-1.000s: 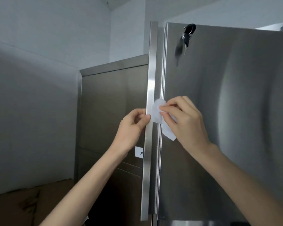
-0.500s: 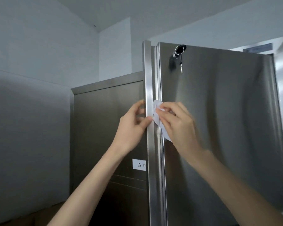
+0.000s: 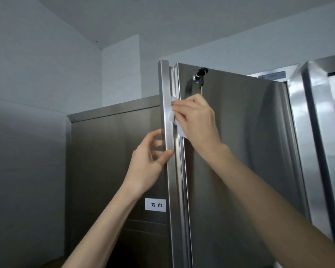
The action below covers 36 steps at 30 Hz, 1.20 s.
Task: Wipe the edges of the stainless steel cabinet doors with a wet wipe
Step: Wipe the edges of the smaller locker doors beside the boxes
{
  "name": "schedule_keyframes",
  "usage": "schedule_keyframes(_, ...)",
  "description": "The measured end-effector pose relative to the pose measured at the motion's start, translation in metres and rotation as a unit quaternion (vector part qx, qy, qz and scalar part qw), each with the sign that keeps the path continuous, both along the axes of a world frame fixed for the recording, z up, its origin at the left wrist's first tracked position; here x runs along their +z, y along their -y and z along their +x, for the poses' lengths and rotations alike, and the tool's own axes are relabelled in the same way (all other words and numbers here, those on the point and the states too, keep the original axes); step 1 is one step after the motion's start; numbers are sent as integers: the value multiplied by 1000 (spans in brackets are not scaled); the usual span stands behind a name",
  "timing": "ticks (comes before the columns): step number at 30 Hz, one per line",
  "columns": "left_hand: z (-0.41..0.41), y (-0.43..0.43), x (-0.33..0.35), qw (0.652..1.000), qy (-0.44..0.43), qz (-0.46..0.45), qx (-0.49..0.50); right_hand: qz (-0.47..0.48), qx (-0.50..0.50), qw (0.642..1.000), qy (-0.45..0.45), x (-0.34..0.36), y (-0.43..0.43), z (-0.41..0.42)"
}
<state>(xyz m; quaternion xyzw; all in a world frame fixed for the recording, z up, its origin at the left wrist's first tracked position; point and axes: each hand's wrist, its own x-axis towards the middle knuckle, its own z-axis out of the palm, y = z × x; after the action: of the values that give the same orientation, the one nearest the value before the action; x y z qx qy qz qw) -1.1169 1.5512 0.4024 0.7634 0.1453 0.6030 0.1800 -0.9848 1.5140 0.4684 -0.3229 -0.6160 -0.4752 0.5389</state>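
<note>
Pressing the wet wipe (image 3: 172,115) on the tall door edge (image 3: 163,84), the right hand (image 3: 198,120) pinches it with curled fingers. The left hand (image 3: 147,163) grips the edge lower down. More edge goes straight up.

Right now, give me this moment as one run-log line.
right hand: presses wet wipe on door edge | left hand: grips same edge lower down | key: in lock above wipe
</note>
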Motion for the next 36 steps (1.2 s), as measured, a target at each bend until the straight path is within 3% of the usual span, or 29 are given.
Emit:
schedule_keyframes(5,-1,12,0,1000,0,-8,10,-56,43,994,-82,53,6,-3)
schedule_keyframes(9,1,18,0,1000,1,-4,30,20,58,996,-59,24,8,-2)
schedule_keyframes(14,1,25,0,999,-1,-11,36,-68,-38,995,-66,55,2,4)
schedule_keyframes(16,2,29,-1,999,-1,-11,39,-30,-37,996,-74,60,6,0)
schedule_keyframes(20,2,36,-1,999,-6,-5,52,174,65,977,-102,33,13,-2)
schedule_keyframes(22,2,40,-1,999,-13,-4,53,196,116,964,-138,20,16,0)
schedule_keyframes(24,3,42,-1,999,-12,-8,53,177,158,957,-166,18,21,2)
schedule_keyframes(26,4,42,-4,998,-2,-14,54,100,169,968,-155,26,27,-3)
schedule_keyframes(29,6,40,-10,998,18,-29,45,0,93,987,-133,49,29,-11)
schedule_keyframes(33,6,36,-13,998,14,-31,44,-28,52,989,-134,67,31,-12)
schedule_keyframes(36,6,35,-13,998,12,-35,50,11,43,993,-110,42,26,-18)
